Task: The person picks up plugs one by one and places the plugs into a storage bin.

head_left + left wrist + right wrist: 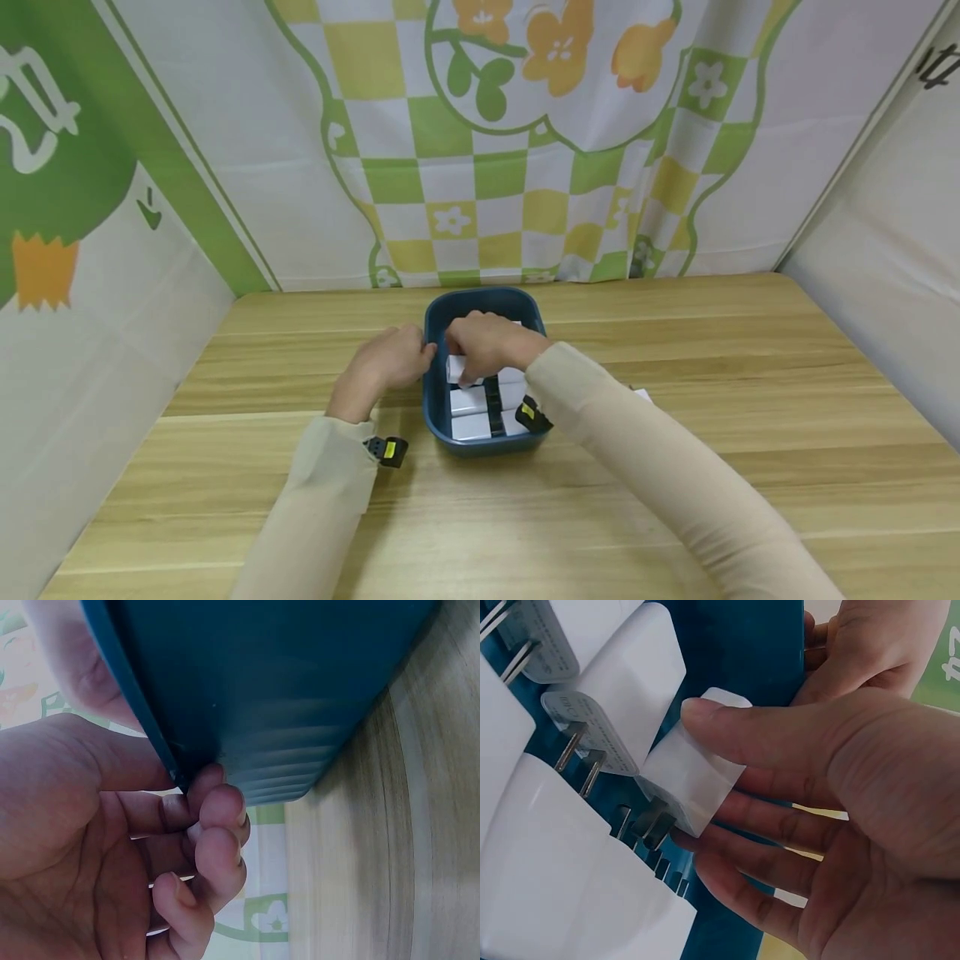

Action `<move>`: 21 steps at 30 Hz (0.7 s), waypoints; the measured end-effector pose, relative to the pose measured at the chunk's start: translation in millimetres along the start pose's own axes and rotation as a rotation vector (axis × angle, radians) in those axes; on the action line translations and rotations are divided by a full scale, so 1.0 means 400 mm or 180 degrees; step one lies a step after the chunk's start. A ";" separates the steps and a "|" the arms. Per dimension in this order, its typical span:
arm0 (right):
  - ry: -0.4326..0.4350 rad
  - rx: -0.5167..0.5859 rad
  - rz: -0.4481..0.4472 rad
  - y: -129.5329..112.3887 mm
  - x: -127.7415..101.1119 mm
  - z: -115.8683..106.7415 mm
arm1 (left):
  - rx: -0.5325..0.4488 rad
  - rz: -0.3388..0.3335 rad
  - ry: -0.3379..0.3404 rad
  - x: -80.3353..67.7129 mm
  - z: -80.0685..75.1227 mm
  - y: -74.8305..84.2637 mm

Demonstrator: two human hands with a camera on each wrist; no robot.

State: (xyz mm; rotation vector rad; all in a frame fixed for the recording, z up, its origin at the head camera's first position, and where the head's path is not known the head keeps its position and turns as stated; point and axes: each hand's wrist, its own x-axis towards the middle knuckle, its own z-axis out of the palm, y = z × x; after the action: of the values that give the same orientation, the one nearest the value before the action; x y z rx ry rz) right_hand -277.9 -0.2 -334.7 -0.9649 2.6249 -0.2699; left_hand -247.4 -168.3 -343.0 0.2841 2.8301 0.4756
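Note:
A dark blue plastic bin (pixel 487 448) stands on the wooden table, holding white power adapters (pixel 470 402) in two rows with their metal prongs facing the middle. Inside it my right hand (pixel 491 340) pinches one white adapter (pixel 697 769) between thumb and fingers, at the left row. This adapter sits at a slant, its prongs turned towards the other row. At the bin's left rim, my left hand (pixel 390 358) pinches the edge between thumb and fingers, as the left wrist view shows. My right hand and forearm hide some adapters in the head view.
A small white thing (pixel 642 394) shows just past my right sleeve, mostly hidden by it. Behind the wooden table (pixel 712 333) hangs a checked curtain (pixel 495 183), with fabric walls at both sides.

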 end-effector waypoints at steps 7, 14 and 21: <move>-0.0109 -0.0056 0.0096 -0.002 0.005 0.002 | 0.0030 0.0010 0.0042 -0.002 0.003 0.003; -0.0235 -0.0071 0.0095 -0.007 0.009 0.002 | 0.0010 -0.0004 0.0035 -0.001 0.003 0.001; -0.0385 -0.0100 0.0071 -0.005 0.013 0.004 | 0.0009 -0.0010 0.0052 0.001 0.005 -0.002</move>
State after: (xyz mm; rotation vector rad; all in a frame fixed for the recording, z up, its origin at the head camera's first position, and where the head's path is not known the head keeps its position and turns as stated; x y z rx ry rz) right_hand -279.9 -5.1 -336.8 -0.9315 2.5350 -0.1603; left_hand -247.2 -168.4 -345.1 0.2775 2.8469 0.4756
